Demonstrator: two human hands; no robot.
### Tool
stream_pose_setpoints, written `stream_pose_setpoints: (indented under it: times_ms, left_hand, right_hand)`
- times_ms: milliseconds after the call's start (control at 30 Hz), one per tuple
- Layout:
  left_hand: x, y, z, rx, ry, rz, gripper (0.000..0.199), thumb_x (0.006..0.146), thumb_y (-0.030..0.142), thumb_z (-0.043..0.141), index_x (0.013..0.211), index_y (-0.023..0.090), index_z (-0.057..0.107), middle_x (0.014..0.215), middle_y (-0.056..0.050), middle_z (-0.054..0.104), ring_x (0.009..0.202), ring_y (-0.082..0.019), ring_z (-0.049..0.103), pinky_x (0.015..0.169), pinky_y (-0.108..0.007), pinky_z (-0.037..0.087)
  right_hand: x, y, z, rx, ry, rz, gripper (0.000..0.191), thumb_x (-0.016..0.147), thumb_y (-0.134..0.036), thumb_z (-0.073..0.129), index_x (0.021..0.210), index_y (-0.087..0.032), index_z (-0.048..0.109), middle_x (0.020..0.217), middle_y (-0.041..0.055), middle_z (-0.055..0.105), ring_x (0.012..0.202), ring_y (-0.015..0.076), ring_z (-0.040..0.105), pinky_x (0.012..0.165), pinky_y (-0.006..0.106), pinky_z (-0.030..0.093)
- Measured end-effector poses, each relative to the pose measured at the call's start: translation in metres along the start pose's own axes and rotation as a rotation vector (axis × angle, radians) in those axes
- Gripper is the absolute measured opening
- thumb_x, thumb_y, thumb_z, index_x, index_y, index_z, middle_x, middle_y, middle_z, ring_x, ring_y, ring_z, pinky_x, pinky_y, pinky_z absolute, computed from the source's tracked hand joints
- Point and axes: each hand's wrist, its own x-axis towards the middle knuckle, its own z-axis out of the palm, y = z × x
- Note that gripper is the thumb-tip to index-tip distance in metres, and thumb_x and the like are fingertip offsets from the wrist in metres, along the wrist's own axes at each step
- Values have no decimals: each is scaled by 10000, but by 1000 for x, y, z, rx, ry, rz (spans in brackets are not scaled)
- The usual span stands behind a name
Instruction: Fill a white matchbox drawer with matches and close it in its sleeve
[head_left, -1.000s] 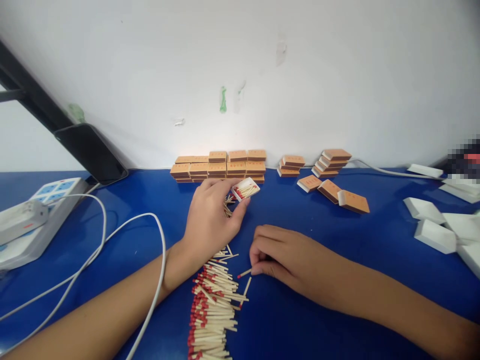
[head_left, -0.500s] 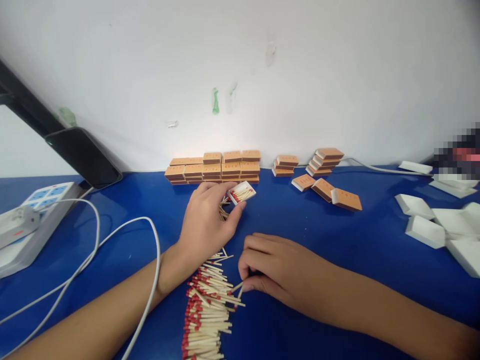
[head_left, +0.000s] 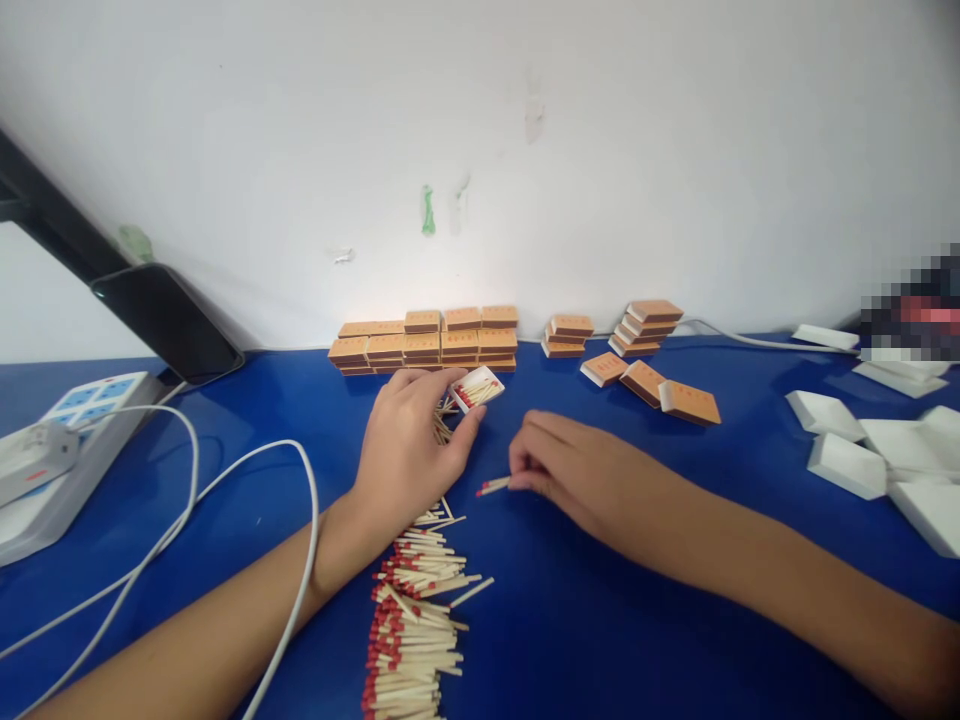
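Note:
Between the thumb and fingers of my left hand [head_left: 412,430] is a small white matchbox tray [head_left: 491,377], tilted, with several red-tipped matches lying in it. My right hand [head_left: 570,460] pinches a few matches [head_left: 493,487] by their plain ends, red heads pointing left, just right of and below the tray. A long pile of loose matches [head_left: 416,620] runs down the blue table below my left hand, most heads to the left. More matches [head_left: 444,425] show partly behind my left fingers.
Orange matchboxes [head_left: 424,345] are stacked along the wall. Smaller stacks [head_left: 649,325] and loose boxes [head_left: 688,402] lie to the right. White empty trays [head_left: 847,465] are heaped at far right. A power strip [head_left: 82,430], white cable [head_left: 311,500] and phone [head_left: 169,320] occupy the left.
My right hand has moved up and right, away from the match pile, with matches pinched in its fingers. My left hand still holds the tray in nearly the same place.

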Motion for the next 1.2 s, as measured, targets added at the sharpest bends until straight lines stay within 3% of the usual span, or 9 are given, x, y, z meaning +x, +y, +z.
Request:
stream_pose_setpoints:
  times_ms: [167, 367, 533, 733, 933, 1200]
  left_hand:
    - [-1, 0, 0, 12, -1, -13, 324, 1023, 278, 814, 1317, 153, 763, 1186, -110, 849, 1092, -310, 756, 978, -513, 644]
    - [-4, 1, 4, -30, -46, 66, 346, 1025, 268, 824, 1341, 152, 744, 1196, -119, 841, 1125, -306, 751, 1000, -513, 646]
    - [-7, 3, 5, -107, -84, 150, 369, 1047, 263, 800, 1391, 163, 709, 1234, -119, 827, 1170, -308, 737, 1002, -519, 652]
    - [-7, 7, 2, -161, -157, 208, 369, 1054, 253, 788, 1400, 162, 692, 1284, -128, 830, 1220, -316, 749, 1059, -532, 644]
    - [-6, 10, 1, -211, -198, 201, 350, 1060, 241, 777, 1393, 172, 694, 1281, -131, 833, 1211, -310, 767, 1067, -548, 645]
    - [-5, 12, 0, -237, -219, 159, 337, 1061, 260, 784, 1377, 170, 712, 1259, -129, 829, 1190, -298, 765, 1057, -519, 647]
  right_hand:
    - [5, 24, -15, -110, 185, 79, 228, 1183, -331, 515, 974, -266, 581, 962, 46, 697, 814, 229, 675, 713, 365, 502]
    - [5, 18, -17, -103, 361, 116, 222, 1185, -394, 527, 1010, -274, 590, 948, 51, 702, 793, 239, 659, 708, 367, 498]
    - [5, 11, -16, -111, 361, 100, 191, 1175, -355, 539, 1006, -276, 579, 959, 47, 713, 797, 238, 667, 708, 373, 499]
    - [4, 19, -14, -246, 344, 46, 270, 1204, -395, 489, 1002, -264, 611, 971, 59, 714, 867, 245, 685, 760, 385, 526]
    - [4, 21, -15, -326, 313, 18, 277, 1201, -362, 488, 1001, -251, 645, 973, 73, 708, 905, 257, 679, 793, 399, 537]
    - [5, 16, -15, -224, 316, -10, 197, 1172, -259, 546, 1060, -241, 707, 1031, 74, 734, 947, 250, 713, 845, 397, 564]
